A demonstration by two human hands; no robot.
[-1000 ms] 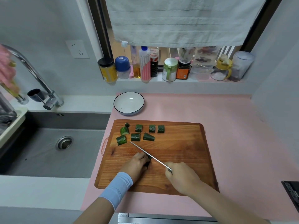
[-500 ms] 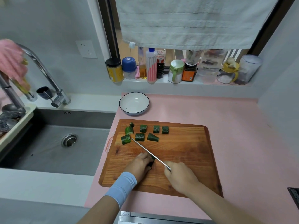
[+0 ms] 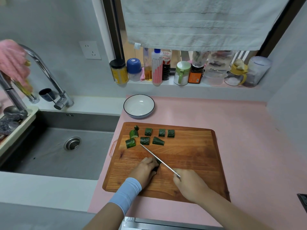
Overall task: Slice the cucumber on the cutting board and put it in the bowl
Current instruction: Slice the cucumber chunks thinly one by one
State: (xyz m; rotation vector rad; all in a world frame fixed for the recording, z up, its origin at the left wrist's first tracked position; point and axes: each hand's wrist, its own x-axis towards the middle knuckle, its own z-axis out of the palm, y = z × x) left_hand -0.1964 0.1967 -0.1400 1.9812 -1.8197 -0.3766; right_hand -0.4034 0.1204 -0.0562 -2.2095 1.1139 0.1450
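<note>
Several cucumber chunks [image 3: 148,131] lie far-left on the cutting board [image 3: 191,151]; left hand [image 3: 145,170] holds cucumber stub [image 3: 157,163], right hand [image 3: 189,183] grips knife [image 3: 152,154].

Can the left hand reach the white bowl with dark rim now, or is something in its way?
Probably yes, once it lets go. The left hand grips a dark green cucumber piece beside the thin steel knife; only low cut cucumber chunks lie before the white dark-rimmed bowl.
</note>
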